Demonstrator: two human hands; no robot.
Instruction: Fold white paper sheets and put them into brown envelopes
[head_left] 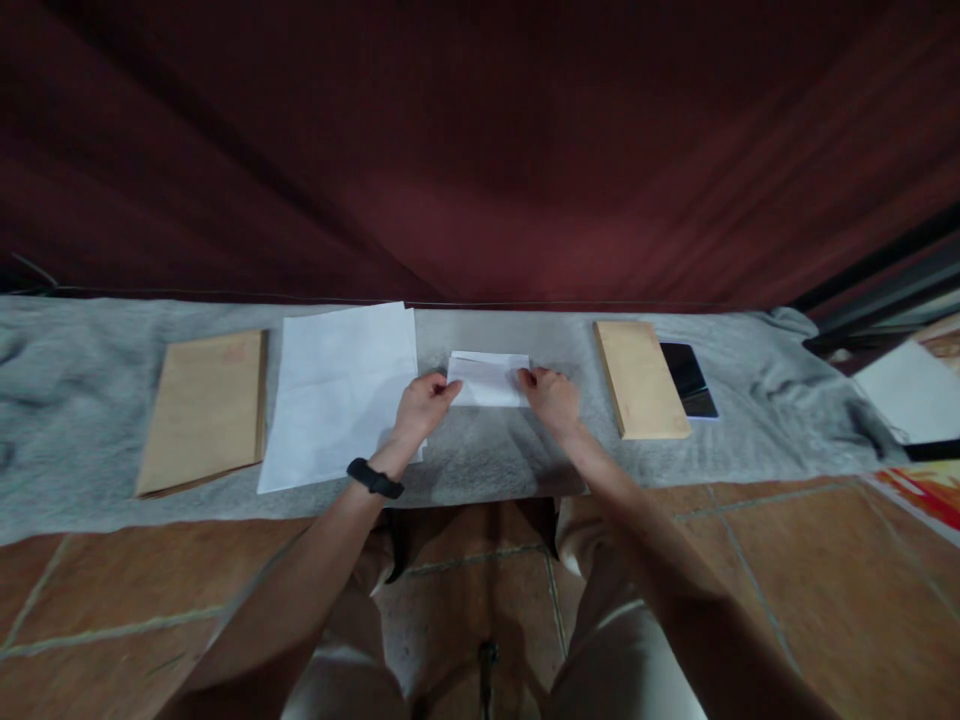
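A small folded white paper (487, 380) lies flat on the grey cloth (495, 460) that covers the table. My left hand (424, 405) pinches its left edge. My right hand (551, 397) presses on its right edge with the fingertips. A black band is on my left wrist. Just left of my left hand lies a stack of white sheets (337, 395), partly under that hand.
A brown envelope (206, 410) lies at the far left, a stack of brown envelopes (641, 378) to the right, a dark phone (688, 380) beside it. A dark red curtain hangs behind. Tiled floor lies below; more paper sits at the far right.
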